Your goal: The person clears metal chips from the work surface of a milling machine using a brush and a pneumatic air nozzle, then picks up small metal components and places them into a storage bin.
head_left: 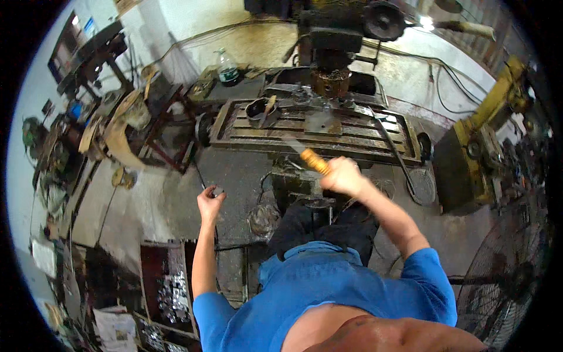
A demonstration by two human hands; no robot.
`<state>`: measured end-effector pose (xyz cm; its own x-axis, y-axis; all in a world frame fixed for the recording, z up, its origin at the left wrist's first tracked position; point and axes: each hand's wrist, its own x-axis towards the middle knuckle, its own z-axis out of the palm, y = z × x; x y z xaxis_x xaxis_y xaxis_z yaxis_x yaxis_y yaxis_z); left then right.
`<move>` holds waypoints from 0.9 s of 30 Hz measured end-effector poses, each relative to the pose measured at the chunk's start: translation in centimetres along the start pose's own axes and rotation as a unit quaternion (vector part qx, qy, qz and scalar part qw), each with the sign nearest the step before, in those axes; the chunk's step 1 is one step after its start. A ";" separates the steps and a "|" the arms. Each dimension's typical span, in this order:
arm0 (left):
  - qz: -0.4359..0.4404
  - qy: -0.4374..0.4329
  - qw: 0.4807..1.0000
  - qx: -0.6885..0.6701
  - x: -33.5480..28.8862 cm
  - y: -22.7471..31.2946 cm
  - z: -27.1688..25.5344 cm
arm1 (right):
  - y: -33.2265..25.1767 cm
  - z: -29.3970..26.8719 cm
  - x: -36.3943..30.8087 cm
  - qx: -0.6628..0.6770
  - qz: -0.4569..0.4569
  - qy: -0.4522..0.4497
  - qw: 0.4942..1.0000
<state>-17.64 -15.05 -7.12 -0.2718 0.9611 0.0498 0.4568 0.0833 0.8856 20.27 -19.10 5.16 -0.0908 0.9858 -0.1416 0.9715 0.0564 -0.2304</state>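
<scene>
Blue shirt — right grip holds yellow handle.

Slotted machine table: dark round pan left of centre, wooden-handled tool leaning at its right side, flat metal plate mid-table, dark bar at right crossing the front edge, contact hard to tell from here; bench behind left carries a clear bottle, green label; open box lower left holds small shiny metal parts
</scene>
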 end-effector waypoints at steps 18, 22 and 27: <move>0.307 -0.131 0.929 0.160 0.0 16.0 13.2 | 10.1 -1.9 0.4 0.101 0.098 0.056 0.989; 0.401 -0.140 0.885 0.190 0.6 18.8 18.0 | 9.1 -1.9 -6.8 0.111 0.000 0.006 0.994; 0.482 -0.175 0.819 0.258 2.2 22.4 23.3 | 11.5 -2.5 -8.5 0.133 0.037 0.034 0.990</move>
<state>11.73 -4.91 2.06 0.6432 0.6550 0.3964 0.6381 -0.7448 0.1953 32.76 -26.47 6.17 0.0031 0.9946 -0.1042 0.8816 -0.0519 -0.4692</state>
